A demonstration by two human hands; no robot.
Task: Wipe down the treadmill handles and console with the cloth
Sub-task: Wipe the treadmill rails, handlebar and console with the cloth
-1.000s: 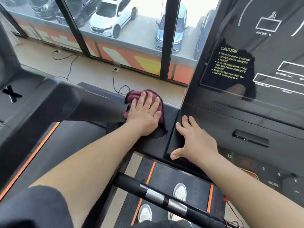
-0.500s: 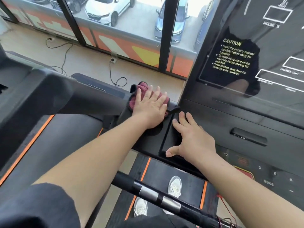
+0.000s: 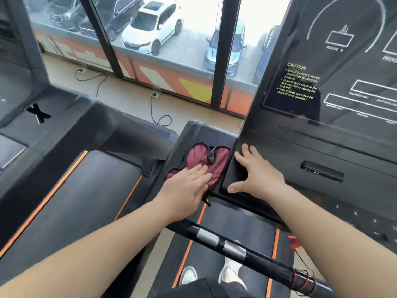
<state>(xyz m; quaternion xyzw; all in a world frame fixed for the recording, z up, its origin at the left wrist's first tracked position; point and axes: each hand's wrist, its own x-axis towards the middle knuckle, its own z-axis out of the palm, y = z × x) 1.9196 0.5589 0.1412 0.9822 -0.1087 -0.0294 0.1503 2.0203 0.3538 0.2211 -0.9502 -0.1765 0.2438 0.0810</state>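
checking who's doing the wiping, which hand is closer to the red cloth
Left. The left hand lies flat on the near edge of the cloth, pressing it onto the side tray. The right hand rests on the console ledge just right of it.

- Tall windows [image 3: 189, 46] with dark frames [image 3: 223, 61] span 10 to 1 o'clock and let in bright daylight.
- Outside, a white car [image 3: 154, 31] is parked at 12 o'clock, with a blue car [image 3: 240, 46] beside it.
- An orange-and-white panel [image 3: 163, 77] lines the foot of the glass.
- Black cables [image 3: 160, 120] trail across the pale floor [image 3: 129, 102] at 11 o'clock.
- A second treadmill [image 3: 81, 190] fills 9 o'clock.
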